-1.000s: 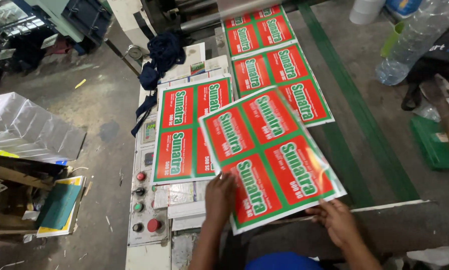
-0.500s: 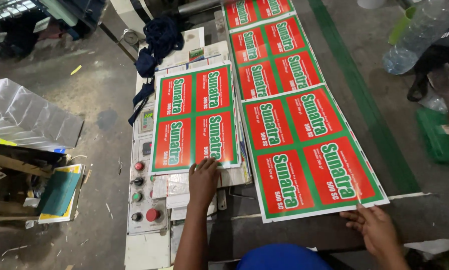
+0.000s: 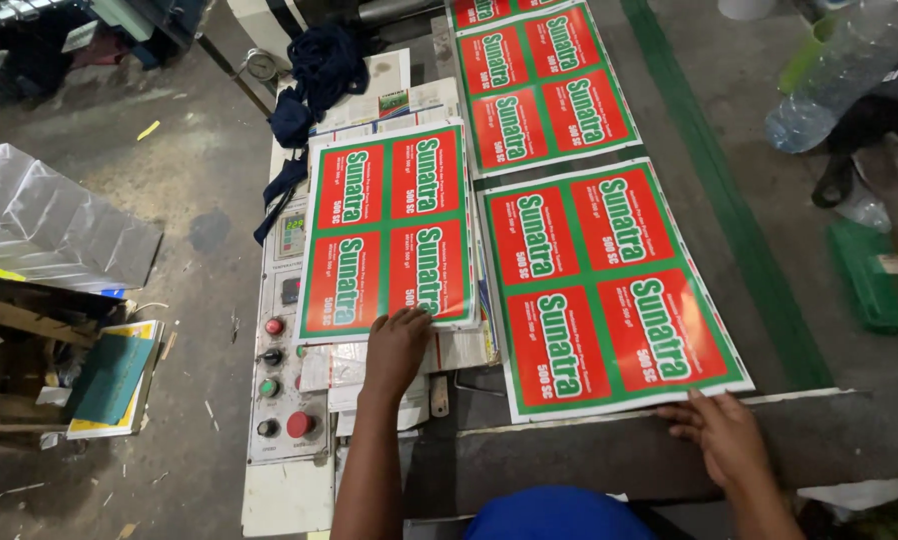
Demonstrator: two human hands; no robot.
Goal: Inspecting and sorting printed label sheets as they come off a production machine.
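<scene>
Printed sheet [image 3: 609,290] beyond right grip [image 3: 724,435]

You're working under soft, even overhead light, fairly bright on the bench and dimmer toward the floor at left. The printed sheets [image 3: 609,290] show a mild sheen but no hard glare. Shadows are faint: a soft one lies under your left hand [image 3: 397,350], another beside your right hand [image 3: 724,435]. Focus is crisp at the centre; the bottle [image 3: 834,75] and corners look softer, with slight wide-angle bending at the edges.
</scene>
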